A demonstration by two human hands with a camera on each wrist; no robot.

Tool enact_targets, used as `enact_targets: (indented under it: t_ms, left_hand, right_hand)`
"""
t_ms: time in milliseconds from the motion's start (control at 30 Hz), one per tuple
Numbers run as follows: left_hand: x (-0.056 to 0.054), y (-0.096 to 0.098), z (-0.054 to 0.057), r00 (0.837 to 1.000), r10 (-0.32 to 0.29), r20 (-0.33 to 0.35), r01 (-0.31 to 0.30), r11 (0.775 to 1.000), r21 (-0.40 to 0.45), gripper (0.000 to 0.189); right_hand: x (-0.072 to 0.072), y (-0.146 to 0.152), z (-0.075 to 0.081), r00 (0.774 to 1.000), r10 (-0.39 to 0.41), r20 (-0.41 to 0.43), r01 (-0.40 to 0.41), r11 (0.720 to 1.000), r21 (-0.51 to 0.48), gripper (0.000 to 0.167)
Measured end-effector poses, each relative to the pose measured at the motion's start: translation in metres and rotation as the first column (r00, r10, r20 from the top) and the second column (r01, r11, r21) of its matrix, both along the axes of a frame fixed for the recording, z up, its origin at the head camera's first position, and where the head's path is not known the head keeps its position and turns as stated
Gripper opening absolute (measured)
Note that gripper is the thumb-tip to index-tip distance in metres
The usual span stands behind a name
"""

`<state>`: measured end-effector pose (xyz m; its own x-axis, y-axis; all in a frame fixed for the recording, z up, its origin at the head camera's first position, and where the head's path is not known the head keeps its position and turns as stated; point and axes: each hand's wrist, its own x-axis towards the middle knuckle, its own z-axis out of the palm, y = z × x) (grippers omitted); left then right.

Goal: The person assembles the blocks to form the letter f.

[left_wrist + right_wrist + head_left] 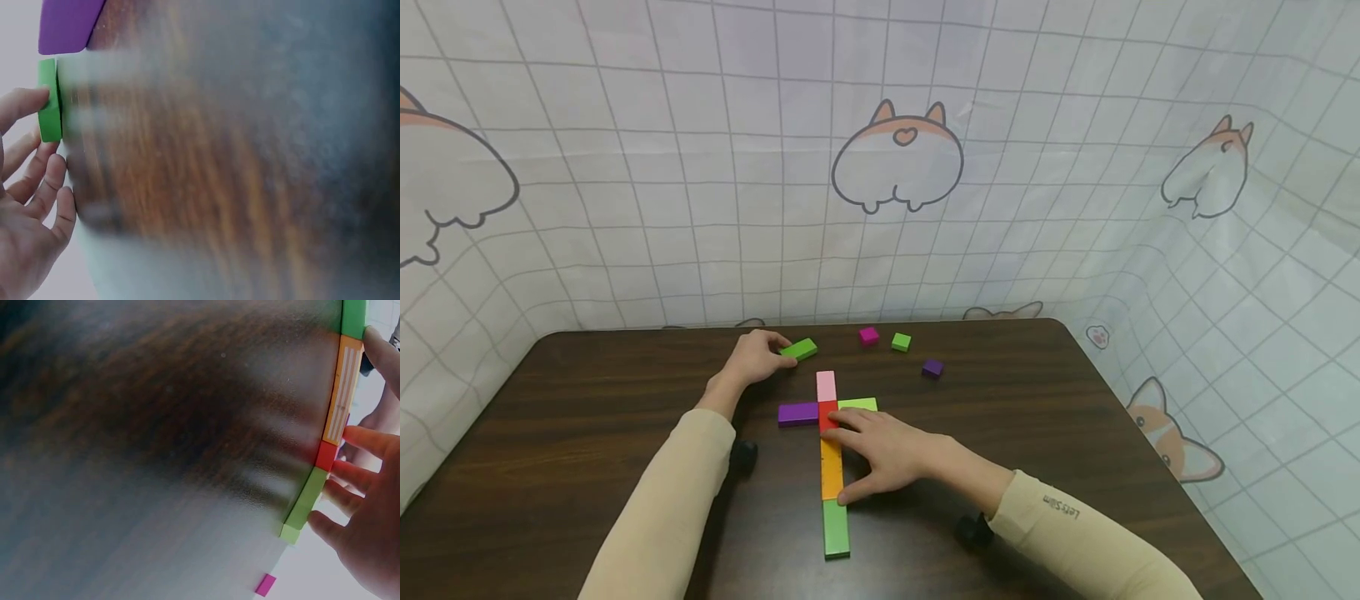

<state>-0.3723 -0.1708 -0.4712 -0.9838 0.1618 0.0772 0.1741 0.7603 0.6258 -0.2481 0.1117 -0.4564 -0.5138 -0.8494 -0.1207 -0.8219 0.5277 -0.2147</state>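
My left hand (pixel 754 357) pinches a green block (pixel 802 349) between thumb and fingers near the table's far edge; the left wrist view shows the thumb on that same green block (pixel 50 128). In front of me lies a cross of flat blocks: pink (pixel 826 385) at the top, a red block (pixel 827 408) at the crossing, a purple block (pixel 797 414) to its left and a lime block (pixel 859 404) to its right. Below come an orange block (pixel 831 475) and a longer green block (pixel 837 533). Fingers spread, my right hand (pixel 887 450) rests over the red and orange blocks.
Toward the back lie a magenta cube (pixel 868 336), a small green cube (pixel 901 342) and a dark purple cube (pixel 932 368). The dark wooden table (pixel 587 433) meets a white gridded curtain (pixel 700 208) behind and at the right.
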Motion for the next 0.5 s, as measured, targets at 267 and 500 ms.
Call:
enact_targets:
  t_ms: [267,500]
  left_hand:
    - [-0.0026,0.0044,0.0000,1.000,-0.002,-0.029,0.002,1.000,-0.032,0.034]
    - [-0.0031,0.0063,0.0029,1.000,-0.015,0.011,0.015,0.998,-0.062,0.043]
  right_hand:
    - [0.0004,0.0000,0.0004,1.000,-0.002,0.004,0.002,1.000,0.004,0.090]
    - [-0.0002,0.0002,0.0004,1.000,0.000,0.002,0.000,1.000,0.003,0.090]
